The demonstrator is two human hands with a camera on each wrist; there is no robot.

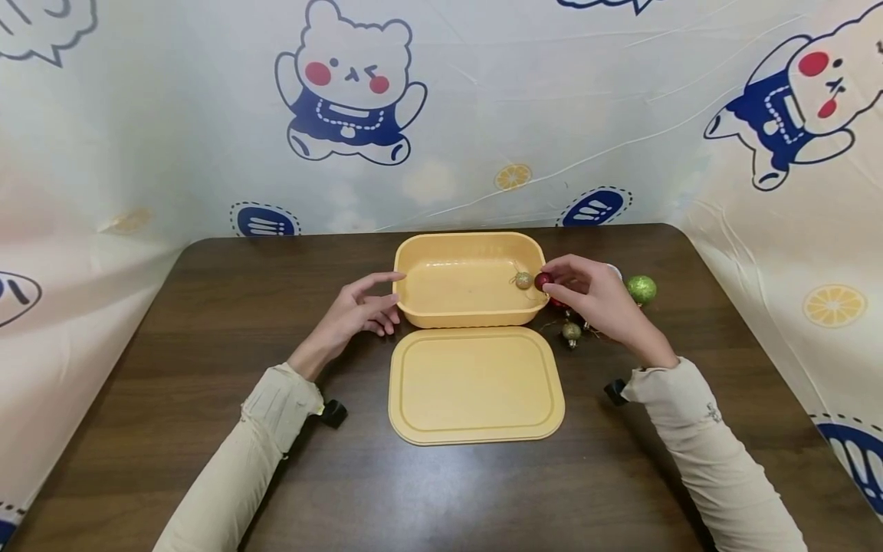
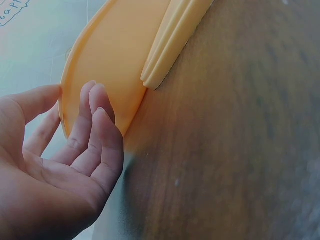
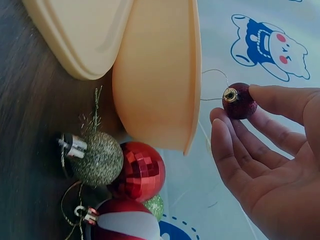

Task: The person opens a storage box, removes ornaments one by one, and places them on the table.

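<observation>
My right hand pinches a small dark red glitter bauble by its sides, just above the right end of a yellow plastic box. A thin string loop hangs from the bauble's gold cap. At the box's left end, my left hand touches the rim with its thumb and a fingertip, the other fingers loosely bent. Inside the box, near its right wall, lies a small gold bauble. The matching yellow lid lies flat in front of the box.
Right of the box lie more baubles: a gold glitter one, a shiny red faceted one, a red-and-white striped one and a bright green one. A printed cloth hangs behind the brown table.
</observation>
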